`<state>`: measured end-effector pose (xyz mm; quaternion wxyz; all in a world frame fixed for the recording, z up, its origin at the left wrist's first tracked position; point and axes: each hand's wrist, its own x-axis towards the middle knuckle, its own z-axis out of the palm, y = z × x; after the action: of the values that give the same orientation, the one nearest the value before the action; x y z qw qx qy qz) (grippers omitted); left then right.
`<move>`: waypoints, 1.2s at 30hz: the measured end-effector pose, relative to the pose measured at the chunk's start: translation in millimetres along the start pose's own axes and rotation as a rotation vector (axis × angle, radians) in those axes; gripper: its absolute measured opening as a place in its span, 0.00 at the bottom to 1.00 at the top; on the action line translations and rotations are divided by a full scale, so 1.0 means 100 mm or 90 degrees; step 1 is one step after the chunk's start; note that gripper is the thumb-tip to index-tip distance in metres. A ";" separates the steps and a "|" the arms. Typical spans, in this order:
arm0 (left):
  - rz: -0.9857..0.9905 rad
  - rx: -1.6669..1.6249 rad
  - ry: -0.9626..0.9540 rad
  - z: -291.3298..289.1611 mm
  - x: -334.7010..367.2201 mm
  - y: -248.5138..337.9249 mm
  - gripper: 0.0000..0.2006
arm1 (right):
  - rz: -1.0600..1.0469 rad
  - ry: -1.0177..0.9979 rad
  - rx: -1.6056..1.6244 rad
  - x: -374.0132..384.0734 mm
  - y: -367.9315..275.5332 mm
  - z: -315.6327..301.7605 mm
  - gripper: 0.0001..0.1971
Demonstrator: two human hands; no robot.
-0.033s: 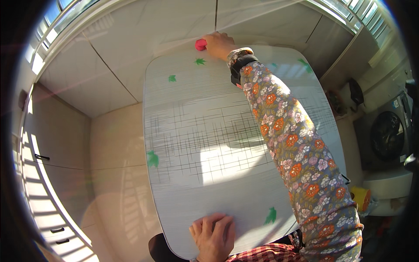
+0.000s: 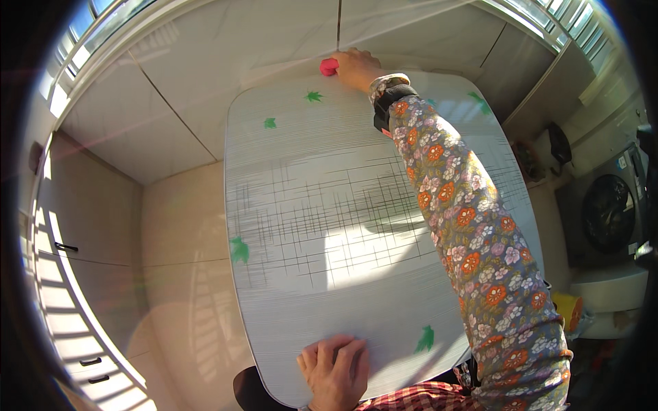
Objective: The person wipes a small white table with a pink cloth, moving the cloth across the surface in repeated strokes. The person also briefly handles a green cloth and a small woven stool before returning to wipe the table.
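Right hand (image 2: 355, 67) stretched to the far edge of the table (image 2: 329, 205), fingers curled onto a small pink-red object (image 2: 329, 66), apparently grasping it; shape too small to make out further. Object sitting right at the far edge, just left of the hand, roughly midway between the two far corners. Black wrist strap (image 2: 389, 103) just behind the hand, then a floral sleeve (image 2: 473, 226) running diagonally back along the right side of the table to the near right corner.

Left hand (image 2: 336, 370) pressed flat at the near edge, fingers spread and pointing away, holding nothing, palm resting on the tabletop a little left of the near edge's middle.

Tabletop pale grey-white with fine lines and a darker crosshatch in the middle, corners rounded. Green leaf prints (image 2: 314, 96) scattered on it: two near the far left corner, one by the far right corner, one at the left edge, one towards the near right corner. Bright patch of sunlight across the centre.

Tiled floor (image 2: 178, 89) around the table, pale and sunlit. Round-doored washing machine (image 2: 606, 212) off to the right. Window railing along the left rim.
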<state>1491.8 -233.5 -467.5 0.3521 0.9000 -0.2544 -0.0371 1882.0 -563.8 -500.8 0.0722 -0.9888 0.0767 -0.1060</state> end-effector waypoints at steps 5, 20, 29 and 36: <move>-0.002 0.010 0.000 0.01 0.00 -0.01 0.14 | 0.169 -0.025 -0.065 -0.17 1.46 -0.12 0.18; 0.013 0.031 0.056 0.08 -0.09 -0.05 0.13 | 0.381 0.030 -0.057 -1.68 2.79 -0.44 0.27; 0.040 -0.157 0.182 0.02 -0.25 -0.16 0.17 | 0.007 0.074 0.061 -1.60 0.99 -0.41 0.15; 0.062 -0.169 0.244 -0.02 -0.41 -0.15 0.16 | -0.294 -0.026 0.182 -2.02 -1.57 -0.12 0.16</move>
<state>1463.0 -203.5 -480.7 0.5104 0.8232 -0.2187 0.1184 1705.2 -377.8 -504.1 0.1868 -0.9618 -0.1678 -0.1091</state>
